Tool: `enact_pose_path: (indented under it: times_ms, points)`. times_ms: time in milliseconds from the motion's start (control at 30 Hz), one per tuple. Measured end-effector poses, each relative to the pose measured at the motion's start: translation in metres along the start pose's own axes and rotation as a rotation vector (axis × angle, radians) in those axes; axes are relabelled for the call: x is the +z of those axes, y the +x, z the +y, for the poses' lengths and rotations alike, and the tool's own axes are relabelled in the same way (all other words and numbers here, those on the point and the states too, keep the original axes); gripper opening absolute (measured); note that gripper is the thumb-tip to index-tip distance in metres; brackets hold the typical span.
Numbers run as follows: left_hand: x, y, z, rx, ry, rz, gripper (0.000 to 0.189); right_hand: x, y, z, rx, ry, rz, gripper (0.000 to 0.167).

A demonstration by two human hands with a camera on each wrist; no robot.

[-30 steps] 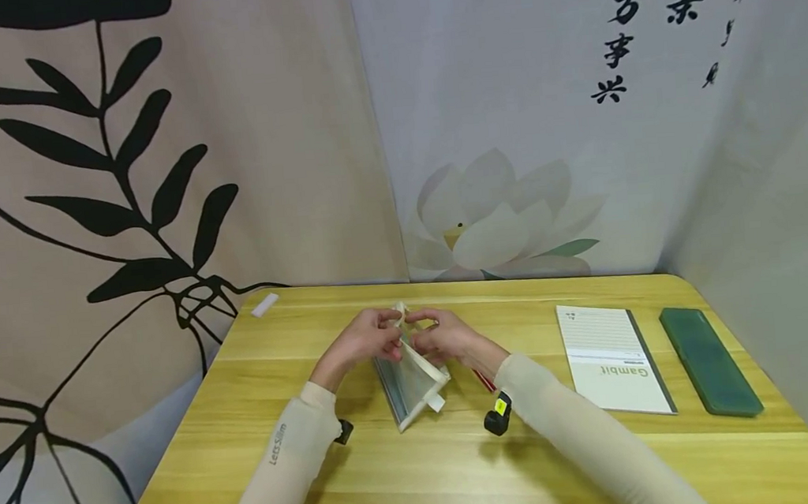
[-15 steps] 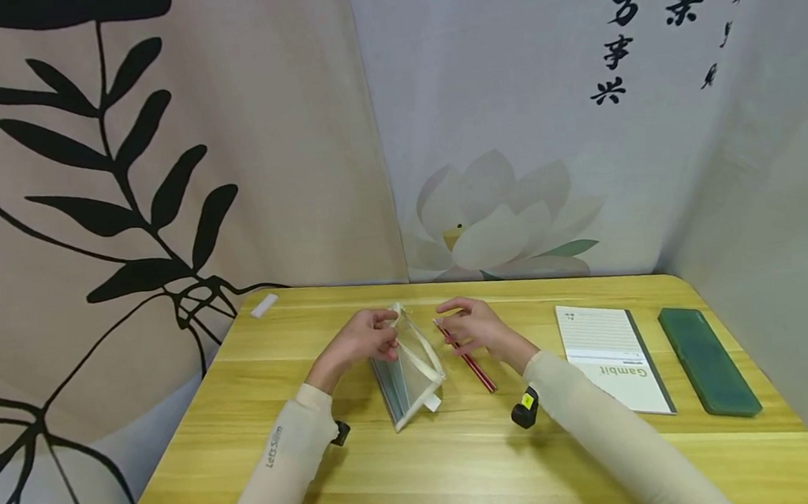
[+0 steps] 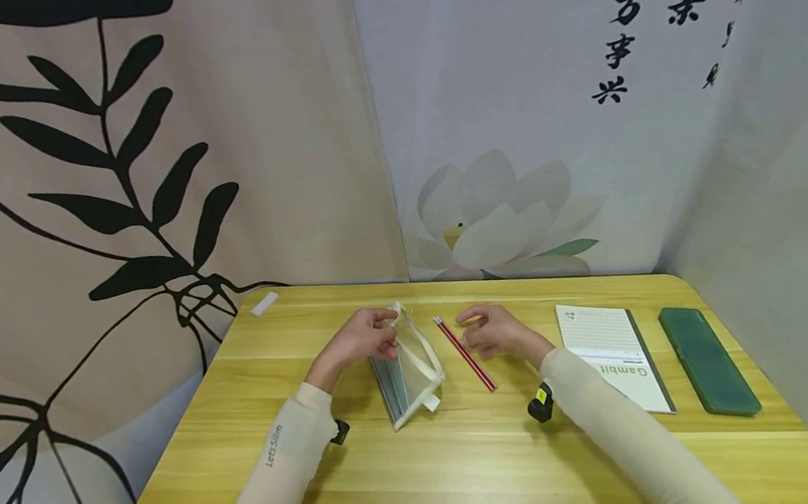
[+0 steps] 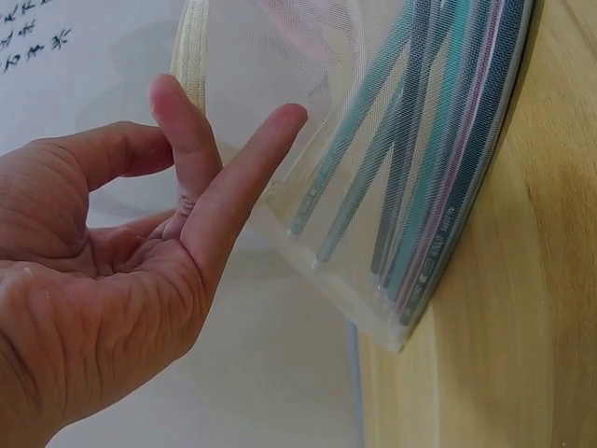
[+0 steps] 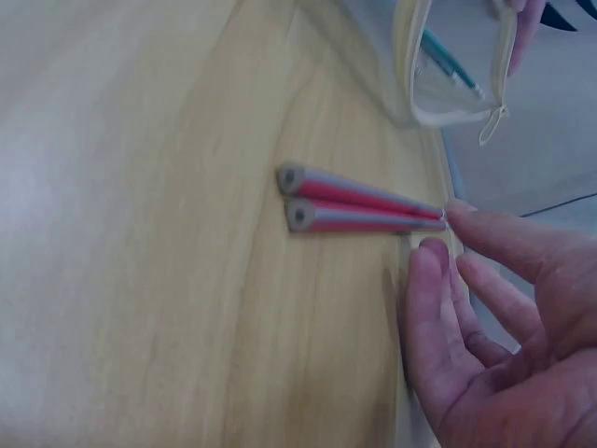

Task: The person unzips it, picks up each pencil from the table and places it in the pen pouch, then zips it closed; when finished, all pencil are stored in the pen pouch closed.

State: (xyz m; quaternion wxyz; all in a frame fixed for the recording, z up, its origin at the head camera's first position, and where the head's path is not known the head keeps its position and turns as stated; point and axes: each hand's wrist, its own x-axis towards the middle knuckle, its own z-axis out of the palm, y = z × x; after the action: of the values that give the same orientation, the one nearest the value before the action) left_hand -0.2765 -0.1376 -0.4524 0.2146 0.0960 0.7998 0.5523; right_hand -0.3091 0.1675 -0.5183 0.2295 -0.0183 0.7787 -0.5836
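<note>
A pale mesh zip pencil pouch [image 3: 414, 386] stands propped on the table with its zipped mouth gaping. My left hand [image 3: 361, 341] pinches the rim at the pouch's upper left between thumb and index finger; two other fingers point loosely away in the left wrist view. Several green and dark pencils [image 4: 368, 177] show through the mesh. To the right of the pouch, two red pencils [image 3: 466, 355] lie side by side on the wood, their unsharpened ends toward me. Just right of them hovers my right hand [image 3: 497, 332], fingers loosely bent and holding nothing.
Farther right lie a white notepad [image 3: 612, 362] marked "Gambit" and a dark green case [image 3: 710, 362]. A small white strip [image 3: 264, 304] rests near the table's back left corner. Curtains [image 3: 281, 135] stand behind the table [image 3: 422, 488].
My right hand has drawn away from the pouch mouth toward the right, past the red pencils, which now show in full. My left hand has kept its hold on the rim.
</note>
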Motion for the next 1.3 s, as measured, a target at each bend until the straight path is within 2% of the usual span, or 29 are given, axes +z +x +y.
enact_pose_path:
  times_ms: [233,633,833,1067,1300]
  points:
    - [-0.001,-0.002,0.002,0.001,0.002,0.002,0.059,-0.003,0.001,-0.001,-0.039,-0.061,-0.053,0.054]
    - [-0.004,-0.003,0.002,0.009,0.015,-0.004,0.058,0.004,0.001,-0.004,-0.018,-0.134,-0.003,0.045]
    - [-0.006,-0.004,0.002,0.002,0.023,-0.005,0.056,0.003,-0.001,-0.006,-0.008,-0.128,-0.002,0.043]
    - [-0.007,-0.007,0.001,0.001,0.014,-0.002,0.057,0.005,-0.004,-0.009,-0.008,-0.234,0.04,0.04]
    - [-0.004,-0.007,-0.002,0.01,0.002,-0.005,0.056,0.002,-0.007,-0.011,0.012,-0.262,0.007,0.039]
